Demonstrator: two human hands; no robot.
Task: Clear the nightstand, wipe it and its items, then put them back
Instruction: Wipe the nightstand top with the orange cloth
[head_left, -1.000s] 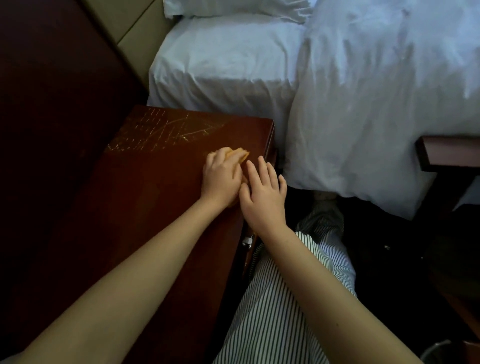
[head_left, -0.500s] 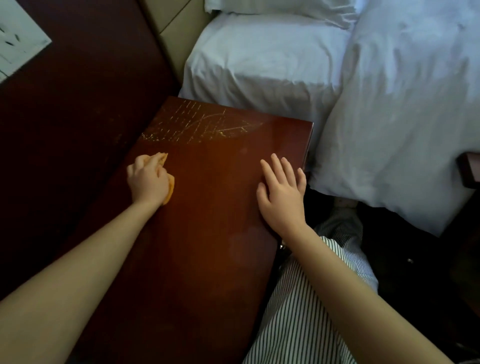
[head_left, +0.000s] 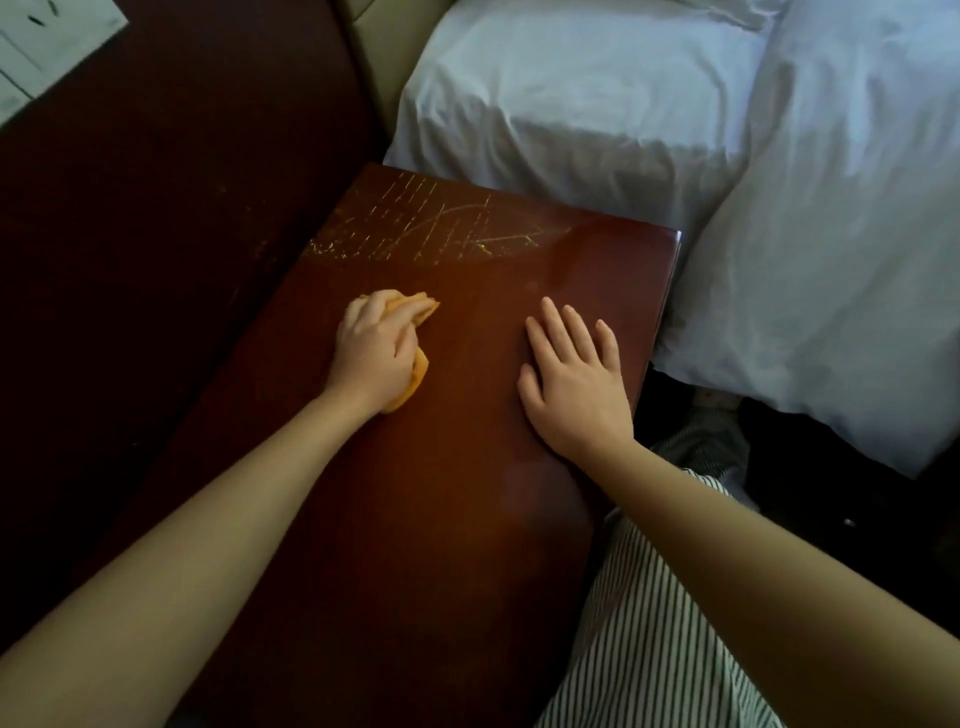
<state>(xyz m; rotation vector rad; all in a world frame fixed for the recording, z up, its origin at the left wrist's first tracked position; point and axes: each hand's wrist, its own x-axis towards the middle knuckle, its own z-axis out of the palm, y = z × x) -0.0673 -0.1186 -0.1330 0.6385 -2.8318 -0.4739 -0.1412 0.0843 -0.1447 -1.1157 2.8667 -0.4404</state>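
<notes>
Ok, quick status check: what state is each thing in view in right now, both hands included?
nightstand: top glossy, scratched near its far edge
orange cloth: bunched up on the nightstand top
left hand: grips the orange cloth, pressing it down on the top
right hand: flat on the top, fingers straight, holding nothing
duvet: white, rumpled, hanging beside the nightstand

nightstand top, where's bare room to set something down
Bare wood in the near half of the nightstand, between the two forearms, and the scratched far strip by the bed. Crowded mid-top: left hand holding the orange cloth, right hand lying flat.
</notes>
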